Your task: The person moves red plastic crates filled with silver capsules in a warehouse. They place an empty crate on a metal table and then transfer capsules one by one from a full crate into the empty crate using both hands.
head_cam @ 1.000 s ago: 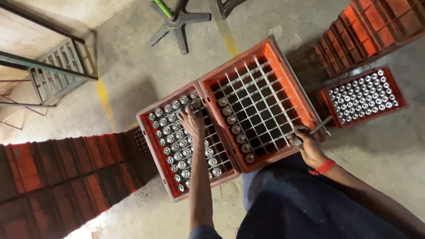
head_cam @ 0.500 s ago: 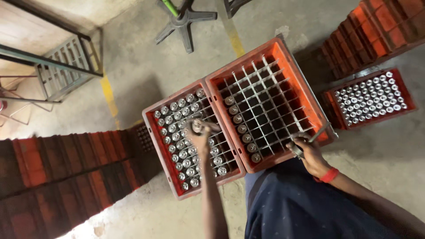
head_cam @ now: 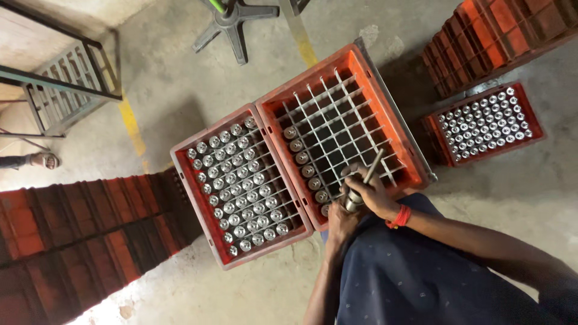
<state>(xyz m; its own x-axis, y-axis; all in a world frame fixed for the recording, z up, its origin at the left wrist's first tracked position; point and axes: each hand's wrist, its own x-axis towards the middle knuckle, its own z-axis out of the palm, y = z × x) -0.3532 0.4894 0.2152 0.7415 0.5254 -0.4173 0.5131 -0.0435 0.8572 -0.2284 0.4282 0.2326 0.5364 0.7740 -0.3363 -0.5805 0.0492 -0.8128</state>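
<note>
Two orange crates stand side by side on the concrete floor below me. The left crate (head_cam: pixel 182 174) is full of capped bottles. The right crate (head_cam: pixel 394 111) has a white divider grid and holds only one column of bottles along its left side. My left hand (head_cam: pixel 338 224) grips a capped bottle (head_cam: pixel 353 202) at the near edge of the right crate. My right hand (head_cam: pixel 374 194), with a red band at the wrist, holds a thin metal tool (head_cam: pixel 374 165) against the top of that bottle. Both hands touch each other.
A third crate of capped bottles (head_cam: pixel 435 139) sits at the right. Stacked red crates (head_cam: pixel 72 229) stand at the left, and another crate stack (head_cam: pixel 494 42) at the top right. A chair base (head_cam: pixel 236 21), a metal frame (head_cam: pixel 60 90) and another person's foot (head_cam: pixel 43 160) are farther off.
My left hand has lifted a bottle out of the full left crate and carried it right to meet my right hand. The right hand has shifted left onto the bottle with the tool.
</note>
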